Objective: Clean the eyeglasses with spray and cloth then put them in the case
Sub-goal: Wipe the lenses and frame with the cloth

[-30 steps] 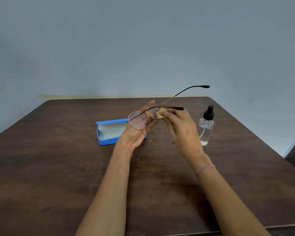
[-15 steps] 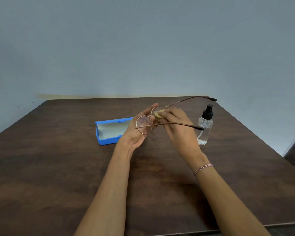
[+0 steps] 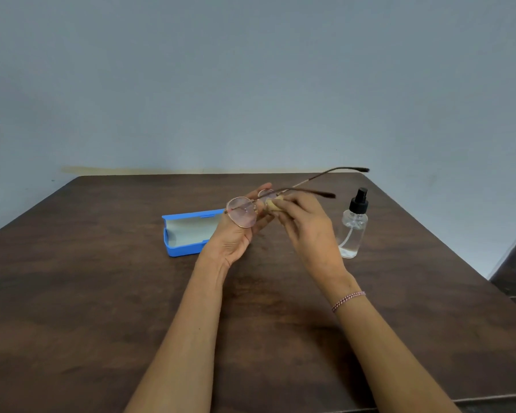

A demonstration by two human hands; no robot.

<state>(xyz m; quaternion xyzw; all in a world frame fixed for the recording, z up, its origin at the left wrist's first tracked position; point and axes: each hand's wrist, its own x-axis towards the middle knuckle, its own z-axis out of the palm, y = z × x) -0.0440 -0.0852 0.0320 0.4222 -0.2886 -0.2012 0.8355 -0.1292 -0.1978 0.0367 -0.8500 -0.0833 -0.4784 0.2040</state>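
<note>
In the head view, a dark wooden table (image 3: 102, 293) stood against a pale blue-grey wall. Above its middle, clear of the surface, the left hand (image 3: 234, 242) held the eyeglasses (image 3: 241, 216) palm-up. Its fingers lay close together behind the lenses, and how the thumb met the frame could not be made out. The thin frame's two temple arms stood unfolded, pointing toward the table's far right corner. The right hand (image 3: 309, 231) came in from the right with its fingertips pinching a small wad of yellowish cloth (image 3: 273, 205) against the farther lens. A red-and-white thread bracelet (image 3: 348, 300) circled that wrist. The blue case (image 3: 188, 232) lay open on the table just behind the left hand, left of centre and toward the far edge, showing its pale lining. The clear spray bottle (image 3: 353, 231) with a black pump top stood upright near the right edge, just beside the right hand and apart from it.
</note>
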